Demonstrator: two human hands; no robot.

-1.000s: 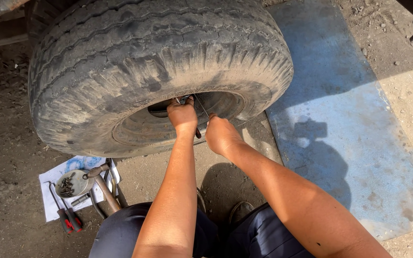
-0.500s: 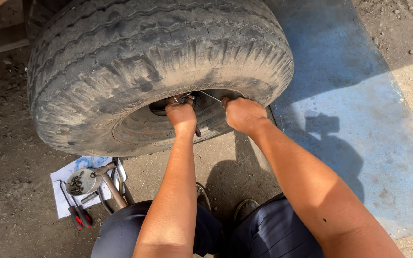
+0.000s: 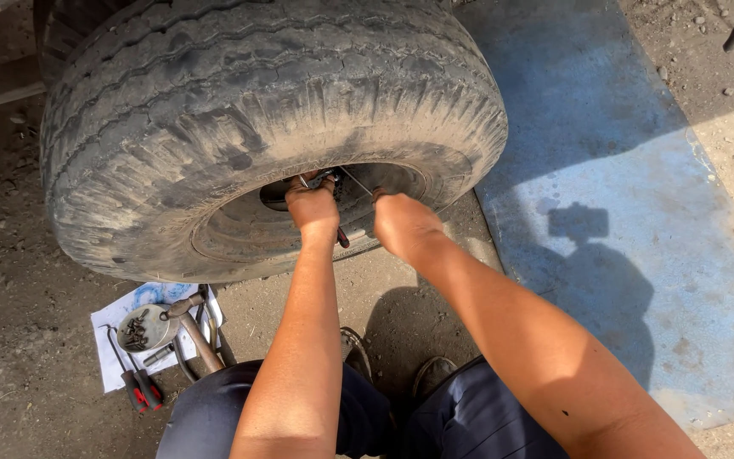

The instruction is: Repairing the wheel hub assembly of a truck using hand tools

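**Both hands at the hub of a worn truck tyre**

We see the left hand [image 3: 314, 208] curled closed around a small tool with a dark red handle [image 3: 342, 239]; the handle end pokes out below the fist, pointing down and toward us, its long axis running into the wheel recess. The right hand [image 3: 403, 223] is also closed, fingers tucked into the hub opening just beside the left; a thin metal rod [image 3: 355, 181] slants up-left from it, though we cannot tell if the fingers actually grip it.

The tyre [image 3: 256, 110] is big, dusty grey rubber with ribbed tread and cracked shoulder blocks, standing upright on dirt, sidewall facing us. The rim recess [image 3: 248, 229] is dished, rusty and dull.

Lower left, on the ground, a white-and-blue paper sheet [image 3: 116, 327] carries a round metal dish of small dark bolts [image 3: 142, 327], a wooden-handled hammer [image 3: 197, 336] and red-handled pliers [image 3: 139, 387]. A blue-grey slab [image 3: 639, 255] lies to the right, in sun.
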